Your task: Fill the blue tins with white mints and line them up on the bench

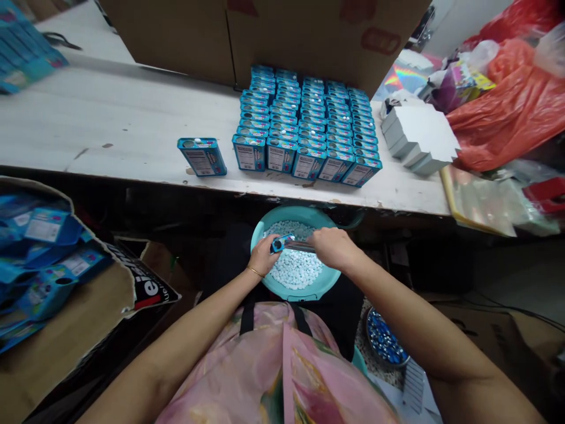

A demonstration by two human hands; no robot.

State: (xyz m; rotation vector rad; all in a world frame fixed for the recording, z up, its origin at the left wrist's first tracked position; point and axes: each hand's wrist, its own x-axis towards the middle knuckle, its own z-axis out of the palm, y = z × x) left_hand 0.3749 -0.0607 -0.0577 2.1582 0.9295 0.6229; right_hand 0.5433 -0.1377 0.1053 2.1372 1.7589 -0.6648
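Over a turquoise basin [324, 287] on my lap, my left hand [261, 256] grips a small blue carton [278, 244] with its top facing up. My right hand [334, 247] is closed around a shiny metal scoop [301, 245], whose far end meets the carton's top; whether it reaches inside I cannot tell. Small white pellets [296, 272] fill the basin beneath both hands. Ahead on the white table, similar blue cartons [309, 162] stand upright in tight rows. A single blue carton [203, 159] stands apart to their left.
A large cardboard box [189, 41] stands behind the rows. White folded card pieces [426, 135] and orange-red plastic bags [494, 112] lie at right. An open box of blue cartons [48, 253] is at lower left. A bowl of blue shiny pieces [386, 338] sits low right.
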